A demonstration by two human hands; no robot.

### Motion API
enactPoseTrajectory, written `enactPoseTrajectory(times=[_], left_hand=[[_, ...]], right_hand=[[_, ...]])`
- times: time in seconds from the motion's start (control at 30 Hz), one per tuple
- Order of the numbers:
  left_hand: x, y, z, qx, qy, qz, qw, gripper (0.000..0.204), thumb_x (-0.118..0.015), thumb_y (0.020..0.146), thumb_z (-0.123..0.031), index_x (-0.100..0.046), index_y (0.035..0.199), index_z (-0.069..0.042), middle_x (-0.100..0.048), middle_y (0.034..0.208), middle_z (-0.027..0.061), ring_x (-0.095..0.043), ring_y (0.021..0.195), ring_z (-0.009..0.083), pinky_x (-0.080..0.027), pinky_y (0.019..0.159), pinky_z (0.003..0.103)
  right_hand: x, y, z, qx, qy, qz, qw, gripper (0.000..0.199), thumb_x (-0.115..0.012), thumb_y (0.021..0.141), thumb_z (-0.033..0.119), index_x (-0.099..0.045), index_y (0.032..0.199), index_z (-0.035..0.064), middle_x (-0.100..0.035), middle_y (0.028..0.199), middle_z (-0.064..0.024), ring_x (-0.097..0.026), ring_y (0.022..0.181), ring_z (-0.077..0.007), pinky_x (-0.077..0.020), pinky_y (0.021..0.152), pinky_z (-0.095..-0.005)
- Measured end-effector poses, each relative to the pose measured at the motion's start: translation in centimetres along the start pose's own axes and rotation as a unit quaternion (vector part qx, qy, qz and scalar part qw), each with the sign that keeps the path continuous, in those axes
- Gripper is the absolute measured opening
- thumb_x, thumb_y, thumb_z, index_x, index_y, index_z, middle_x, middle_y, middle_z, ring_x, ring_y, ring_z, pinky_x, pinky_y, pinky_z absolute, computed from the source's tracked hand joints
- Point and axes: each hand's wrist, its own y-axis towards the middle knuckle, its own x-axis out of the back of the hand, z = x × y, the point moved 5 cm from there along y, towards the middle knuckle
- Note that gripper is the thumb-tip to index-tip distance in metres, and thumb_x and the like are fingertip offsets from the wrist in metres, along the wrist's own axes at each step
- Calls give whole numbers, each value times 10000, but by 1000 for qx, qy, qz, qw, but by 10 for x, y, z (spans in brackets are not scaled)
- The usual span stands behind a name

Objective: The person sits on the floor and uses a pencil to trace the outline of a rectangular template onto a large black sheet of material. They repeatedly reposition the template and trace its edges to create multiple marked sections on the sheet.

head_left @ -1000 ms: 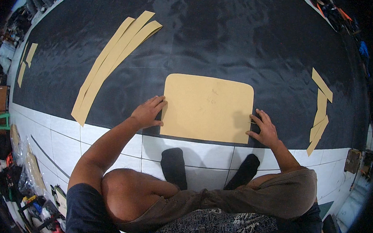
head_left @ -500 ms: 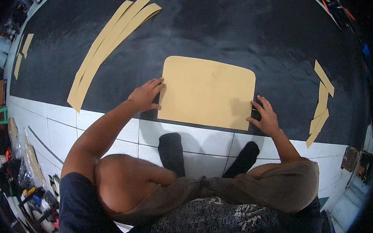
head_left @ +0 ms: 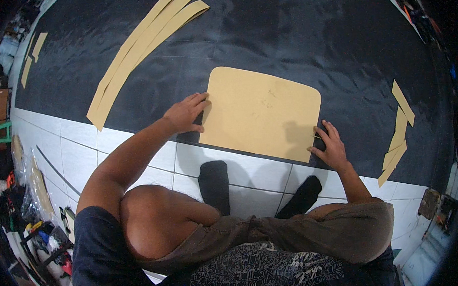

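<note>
A flat tan card panel (head_left: 261, 115) with rounded far corners lies on a black, leather-like sheet (head_left: 285, 29). My left hand (head_left: 188, 114) rests at the panel's left edge, fingers spread and fingertips touching it. At the right edge is my right hand (head_left: 331, 144), its fingers bent and the thumb near the lower corner. A thin pale stick (head_left: 317, 136) shows between that thumb and the index finger and seems to be held there; most of it is hidden. Faint marks can be seen on the panel.
Long tan card strips (head_left: 139, 51) fan out at the far left. Shorter tan strips (head_left: 396, 138) overlap at the right, and small ones (head_left: 32, 58) lie at the far left edge. White floor tiles (head_left: 241, 168) border the sheet. Mixed clutter (head_left: 41, 243) stands at the lower left.
The whole view has shifted and turned slightly, so the sheet and card pieces appear moved. Both hands keep their places at the panel's edges.
</note>
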Motion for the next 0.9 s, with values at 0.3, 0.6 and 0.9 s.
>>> enactPoseTrajectory(times=[0.3, 0.6, 0.9], left_hand=[[3, -1, -4, 26, 22, 49, 998, 1007, -872, 752, -456, -342, 1541, -122, -263, 1651, 89, -250, 1538, 292, -378, 1218, 418], [-3, -1, 1, -5, -2, -5, 1000, 999, -918, 687, -391, -396, 1488, -101, -304, 1620, 136, -322, 1493, 374, -453, 1158, 480], [-2, -2, 2, -5, -21, 4, 1000, 1003, -915, 697, -389, -390, 1497, -88, -294, 1636, 142, -302, 1507, 373, -432, 1172, 481]], right_hand=[[0, -3, 4, -8, -4, -8, 1000, 801, -900, 747, 335, -550, 1435, 122, -384, 1588, -206, -359, 1475, -409, -384, 1171, -519], [0, -4, 4, 2, -6, -16, 1000, 801, -898, 747, 343, -554, 1433, 115, -382, 1590, -205, -358, 1476, -412, -385, 1169, -521], [2, -4, 6, 0, -8, -11, 1000, 785, -892, 752, 358, -567, 1421, 106, -391, 1583, -209, -360, 1475, -416, -389, 1164, -526]])
